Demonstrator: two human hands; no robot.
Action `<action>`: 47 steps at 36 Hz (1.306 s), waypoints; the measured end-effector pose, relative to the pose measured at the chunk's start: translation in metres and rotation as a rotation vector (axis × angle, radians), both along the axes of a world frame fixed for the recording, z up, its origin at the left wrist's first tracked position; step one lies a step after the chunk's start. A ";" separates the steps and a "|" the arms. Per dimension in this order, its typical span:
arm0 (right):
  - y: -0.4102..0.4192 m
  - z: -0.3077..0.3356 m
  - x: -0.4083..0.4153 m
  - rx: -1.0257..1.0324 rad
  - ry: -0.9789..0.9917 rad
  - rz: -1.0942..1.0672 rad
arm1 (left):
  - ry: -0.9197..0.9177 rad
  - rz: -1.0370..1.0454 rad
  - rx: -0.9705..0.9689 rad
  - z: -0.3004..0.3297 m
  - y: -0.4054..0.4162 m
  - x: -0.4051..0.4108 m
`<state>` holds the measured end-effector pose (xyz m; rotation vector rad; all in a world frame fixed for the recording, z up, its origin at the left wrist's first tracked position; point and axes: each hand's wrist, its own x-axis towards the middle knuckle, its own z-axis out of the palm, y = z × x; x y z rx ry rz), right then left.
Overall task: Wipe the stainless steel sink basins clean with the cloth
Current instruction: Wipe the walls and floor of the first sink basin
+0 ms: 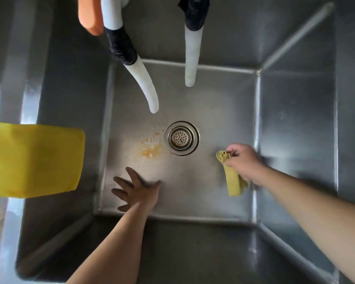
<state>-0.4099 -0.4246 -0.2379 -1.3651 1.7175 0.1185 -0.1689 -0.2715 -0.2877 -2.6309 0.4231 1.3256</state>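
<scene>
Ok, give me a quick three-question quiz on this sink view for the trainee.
1. True or false: the right hand grips the yellow cloth.
2. The orange stain on the basin floor lies on which side of the drain strainer: A) left, B) right, C) on top of it?
3. Fill in: the left hand has its fingers ____ over the basin floor.

Key: 1 true; 2 A; 3 spread.

I can read no text, label, brand, number or sign on anything in front of me here.
</scene>
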 end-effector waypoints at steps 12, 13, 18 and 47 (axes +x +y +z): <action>-0.153 -0.030 0.072 -0.448 0.262 0.455 | -0.001 -0.057 0.033 -0.013 -0.003 0.003; -0.148 -0.034 0.078 -0.423 0.285 0.494 | -0.002 -0.068 0.034 -0.015 -0.002 0.003; -0.115 -0.050 0.080 -0.452 0.400 0.499 | -0.009 -0.051 0.026 -0.025 0.001 0.004; 0.114 -0.035 0.034 -0.003 0.102 0.975 | 0.073 -0.088 0.094 0.006 -0.010 0.007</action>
